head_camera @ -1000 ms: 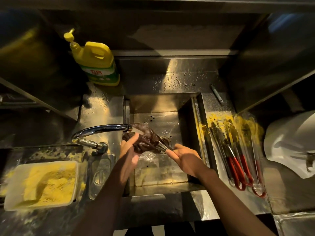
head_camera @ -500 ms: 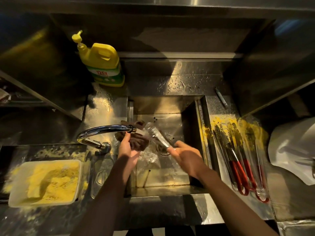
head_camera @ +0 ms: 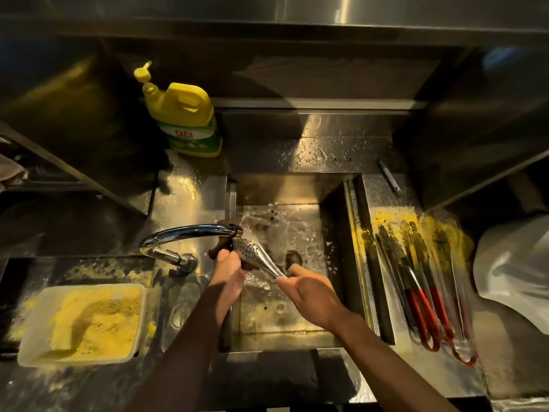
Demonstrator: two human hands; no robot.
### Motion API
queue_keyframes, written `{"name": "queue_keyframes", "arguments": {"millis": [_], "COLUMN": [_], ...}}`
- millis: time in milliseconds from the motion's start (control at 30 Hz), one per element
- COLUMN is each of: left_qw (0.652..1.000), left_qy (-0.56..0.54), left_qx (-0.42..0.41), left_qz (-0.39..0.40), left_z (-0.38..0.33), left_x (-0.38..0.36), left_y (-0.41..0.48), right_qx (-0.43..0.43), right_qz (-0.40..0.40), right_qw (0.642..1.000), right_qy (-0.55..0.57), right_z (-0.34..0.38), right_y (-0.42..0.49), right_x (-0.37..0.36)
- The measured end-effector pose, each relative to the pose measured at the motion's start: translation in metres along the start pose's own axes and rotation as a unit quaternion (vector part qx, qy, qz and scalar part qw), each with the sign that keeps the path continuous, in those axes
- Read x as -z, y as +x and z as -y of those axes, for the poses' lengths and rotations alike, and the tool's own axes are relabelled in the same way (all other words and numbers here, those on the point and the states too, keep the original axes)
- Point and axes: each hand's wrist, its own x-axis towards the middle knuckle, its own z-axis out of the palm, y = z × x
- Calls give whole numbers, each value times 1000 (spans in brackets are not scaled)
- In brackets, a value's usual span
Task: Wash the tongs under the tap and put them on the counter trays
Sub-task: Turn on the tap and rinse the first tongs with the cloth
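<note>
A pair of steel tongs (head_camera: 258, 257) with perforated ends slants over the sink (head_camera: 338, 233), its tip right under the spout of the chrome tap (head_camera: 190, 231), where water runs. My right hand (head_camera: 312, 295) grips the tongs' lower end. My left hand (head_camera: 228, 270) holds a dark brown cloth (head_camera: 218, 251) against the tongs' upper part, just below the spout. Several more tongs (head_camera: 421, 281) with red handles, dusted in yellow powder, lie side by side on the counter to the right of the sink.
A yellow detergent bottle (head_camera: 185, 117) stands behind the sink at the left. A white tub (head_camera: 83, 324) of yellow powder sits on the left counter. A grey pen-like stick (head_camera: 389, 176) lies behind the dirty tongs. Something white (head_camera: 514, 269) fills the right edge.
The tongs have swung so their tip is now under the spout. My left hand moved the cloth from around the tongs' head to beside the tip. The view shifted slightly.
</note>
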Motion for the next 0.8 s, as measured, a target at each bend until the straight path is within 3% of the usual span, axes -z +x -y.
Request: {"name": "queue_keyframes", "arguments": {"millis": [133,200,333,467,633,733,800], "left_qw": [999,997,993,995,987,989,996], "left_qy": [-9,45,10,63,41,102,78], "left_qx": [-11,-8,8,-61,-130,-78,-47], "left_qz": [42,62,118,36,-80,-70,-5], "left_z": [0,1,4,-1,4,5,0], "left_x": [-5,-3,7,-18,-30,-19,-8], "left_y": [-1,5,9,3,7,15,15], "right_qx": [-8,-2,4,32,29,25,1], "right_qz": [37,24,3,19,2,8,10], "right_qw": [999,999,1000,999,1000,1000,999], "right_qy": [35,26,6,-30,0,12,30], "right_z": [5,4,-11,-13,-8,-5,-7], "right_y": [-3,-1,5,12,16,17,19], "right_x": [0,2,11,12,4,9,15]}}
